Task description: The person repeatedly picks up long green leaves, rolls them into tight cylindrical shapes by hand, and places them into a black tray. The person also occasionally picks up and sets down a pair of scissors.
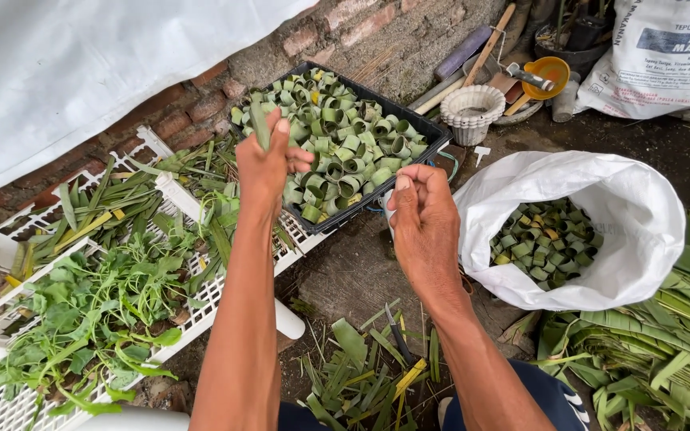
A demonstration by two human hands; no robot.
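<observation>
Head view, looking down: the left hand (269, 164) is raised and pinches a narrow green leaf strip (259, 124) upright between thumb and fingers. The right hand (423, 219), just beside it, is loosely curled; whether it grips anything cannot be told. Both hover over the near edge of a black tray (434, 132) of coiled leaf rings. A white sack (640, 215) with more rings sits to the right.

I can't see what my right hand (423, 219) pinches, and the sack (664, 48) at upper right is cut off.
</observation>
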